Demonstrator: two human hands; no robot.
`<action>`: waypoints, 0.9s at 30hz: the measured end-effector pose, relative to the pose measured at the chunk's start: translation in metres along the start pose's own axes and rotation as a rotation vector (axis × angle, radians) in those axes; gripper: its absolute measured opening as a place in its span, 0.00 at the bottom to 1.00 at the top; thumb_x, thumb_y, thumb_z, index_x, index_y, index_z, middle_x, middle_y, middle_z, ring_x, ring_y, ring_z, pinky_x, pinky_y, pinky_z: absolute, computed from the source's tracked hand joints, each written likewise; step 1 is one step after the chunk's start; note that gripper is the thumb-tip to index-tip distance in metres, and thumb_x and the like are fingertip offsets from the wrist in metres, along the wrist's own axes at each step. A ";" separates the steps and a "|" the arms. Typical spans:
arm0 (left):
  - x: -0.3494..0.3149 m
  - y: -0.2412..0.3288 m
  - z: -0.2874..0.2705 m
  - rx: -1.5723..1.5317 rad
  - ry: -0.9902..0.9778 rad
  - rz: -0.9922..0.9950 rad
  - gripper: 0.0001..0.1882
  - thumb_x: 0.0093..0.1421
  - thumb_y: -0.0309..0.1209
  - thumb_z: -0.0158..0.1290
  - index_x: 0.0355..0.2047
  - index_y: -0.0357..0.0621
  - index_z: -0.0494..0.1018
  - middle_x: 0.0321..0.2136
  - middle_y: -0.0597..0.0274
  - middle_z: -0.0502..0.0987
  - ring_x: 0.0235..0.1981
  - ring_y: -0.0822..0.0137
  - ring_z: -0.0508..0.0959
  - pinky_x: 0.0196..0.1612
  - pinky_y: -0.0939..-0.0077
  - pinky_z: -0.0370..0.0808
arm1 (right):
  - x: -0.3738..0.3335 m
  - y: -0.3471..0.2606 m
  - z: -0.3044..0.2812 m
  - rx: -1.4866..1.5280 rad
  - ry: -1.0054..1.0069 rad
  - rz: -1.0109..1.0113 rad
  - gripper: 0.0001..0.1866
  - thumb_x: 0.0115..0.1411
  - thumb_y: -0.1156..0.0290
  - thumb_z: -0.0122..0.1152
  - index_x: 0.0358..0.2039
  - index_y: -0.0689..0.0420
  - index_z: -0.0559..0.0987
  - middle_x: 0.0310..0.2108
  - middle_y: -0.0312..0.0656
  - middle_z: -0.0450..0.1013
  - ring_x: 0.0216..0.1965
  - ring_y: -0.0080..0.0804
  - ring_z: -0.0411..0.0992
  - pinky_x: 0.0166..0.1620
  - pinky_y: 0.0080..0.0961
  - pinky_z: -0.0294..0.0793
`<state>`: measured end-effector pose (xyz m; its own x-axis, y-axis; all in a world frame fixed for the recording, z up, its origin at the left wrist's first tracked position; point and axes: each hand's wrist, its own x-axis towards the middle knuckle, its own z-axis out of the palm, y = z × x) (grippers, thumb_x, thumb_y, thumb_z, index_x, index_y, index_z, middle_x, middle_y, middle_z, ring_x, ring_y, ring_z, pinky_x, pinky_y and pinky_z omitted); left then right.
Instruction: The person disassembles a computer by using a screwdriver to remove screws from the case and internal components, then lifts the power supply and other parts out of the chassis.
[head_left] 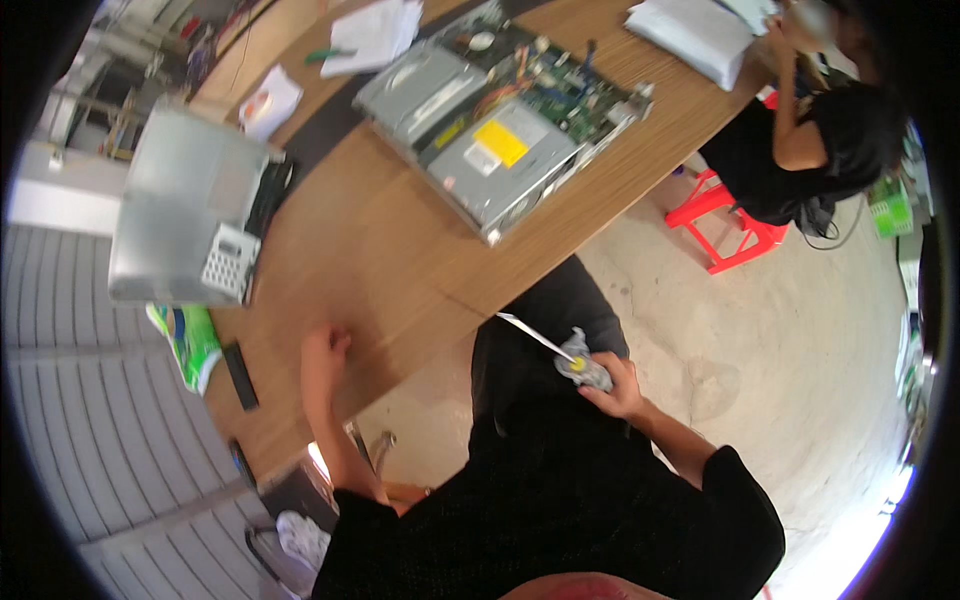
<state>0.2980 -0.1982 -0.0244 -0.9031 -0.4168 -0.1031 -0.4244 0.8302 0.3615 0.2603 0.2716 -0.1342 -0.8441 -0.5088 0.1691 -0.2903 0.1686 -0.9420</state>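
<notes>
In my right hand [618, 388], over my lap, is a crumpled grey object with a yellow spot [588, 372]. A long thin pale shaft or strip sticks out of it toward the table edge; its exact kind is unclear. My left hand [325, 358] is at the near left part of the wooden table [400, 290], slightly blurred, its fingers curled in and nothing visible in them. Farther off lies an opened computer case [490, 235] with a silver drive [540, 140] bearing a yellow label, and a green circuit board [560, 105].
A grey metal cover [175, 210] stands at the table's left end, by a green packet [188, 340] and a black bar [240, 375]. Papers [375, 35] and a white package [695, 40] lie at the back. Another person [810, 150] sits beside a red stool [725, 225] at right.
</notes>
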 end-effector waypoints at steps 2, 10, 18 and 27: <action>0.003 -0.014 -0.004 0.034 -0.058 -0.012 0.06 0.55 0.26 0.58 0.32 0.35 0.77 0.27 0.45 0.79 0.29 0.50 0.79 0.35 0.62 0.73 | -0.022 0.010 -0.001 -0.112 0.163 -0.077 0.25 0.50 0.70 0.73 0.46 0.61 0.72 0.33 0.45 0.76 0.32 0.37 0.78 0.37 0.28 0.75; 0.032 -0.003 -0.002 0.056 -0.230 0.245 0.06 0.54 0.23 0.54 0.30 0.35 0.79 0.28 0.40 0.79 0.32 0.45 0.80 0.35 0.59 0.75 | -0.005 -0.060 -0.177 -0.396 0.980 -0.260 0.30 0.52 0.71 0.66 0.54 0.60 0.65 0.37 0.37 0.72 0.37 0.27 0.71 0.41 0.27 0.74; 0.016 -0.022 0.011 0.292 -0.032 0.213 0.08 0.57 0.22 0.47 0.30 0.32 0.76 0.32 0.37 0.77 0.36 0.38 0.78 0.38 0.48 0.74 | 0.097 -0.317 -0.235 -0.488 0.674 -0.642 0.20 0.58 0.65 0.64 0.47 0.60 0.70 0.34 0.40 0.72 0.32 0.29 0.71 0.37 0.28 0.74; 0.019 -0.020 0.024 0.341 0.032 0.352 0.06 0.55 0.20 0.49 0.30 0.33 0.76 0.32 0.36 0.77 0.37 0.39 0.78 0.39 0.48 0.75 | 0.055 -0.293 -0.159 -0.393 0.566 -0.529 0.19 0.58 0.64 0.63 0.45 0.60 0.70 0.32 0.40 0.72 0.30 0.30 0.71 0.35 0.28 0.73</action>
<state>0.2875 -0.2139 -0.0560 -0.9954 -0.0956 0.0018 -0.0955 0.9944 0.0448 0.2270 0.3286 0.1970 -0.6212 -0.1240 0.7738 -0.7546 0.3608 -0.5481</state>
